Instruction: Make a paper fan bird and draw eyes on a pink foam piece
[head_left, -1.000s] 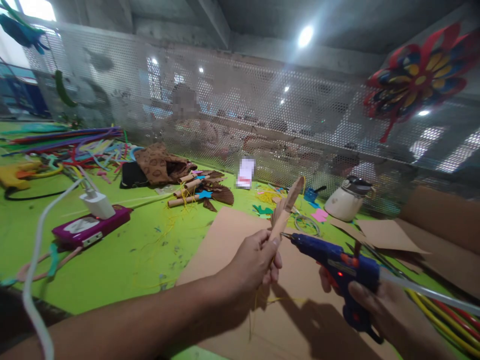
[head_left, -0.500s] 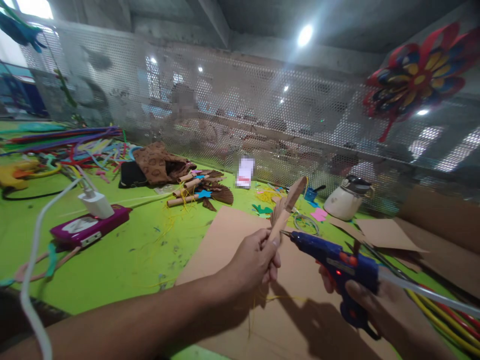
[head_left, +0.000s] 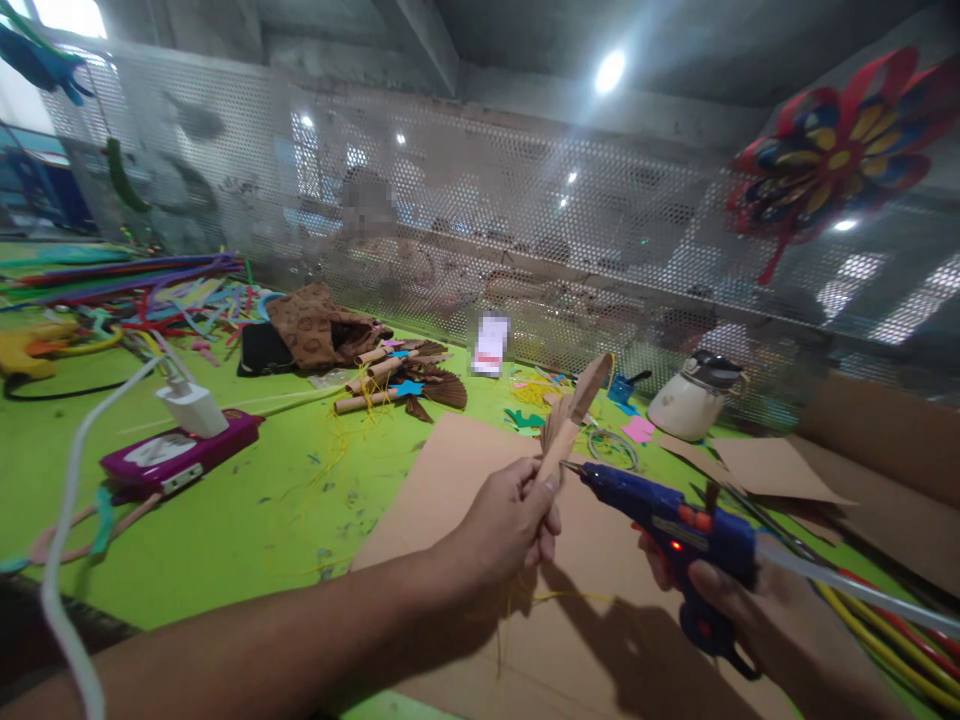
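Observation:
My left hand is closed around the lower part of a brown paper roll with pleated, fan-like paper pieces at its upper end. The roll tilts up to the right, above a brown cardboard sheet. Wrapped round the handle of a blue glue gun is my right hand. The gun's metal nozzle is at the side of the roll, close to my left fingers; whether it touches I cannot tell. A red light glows on the gun, and a clear glue stick sticks out of its back.
Similar paper rolls with fans lie beyond my left hand, near a brown patterned pouch. A purple power strip with a white plug sits left. Behind stand a white jug and a perforated metal screen. Cardboard pieces lie right.
Both hands, the paper roll and the glue gun stay almost where they were. At the far left, the hanging green item has turned.

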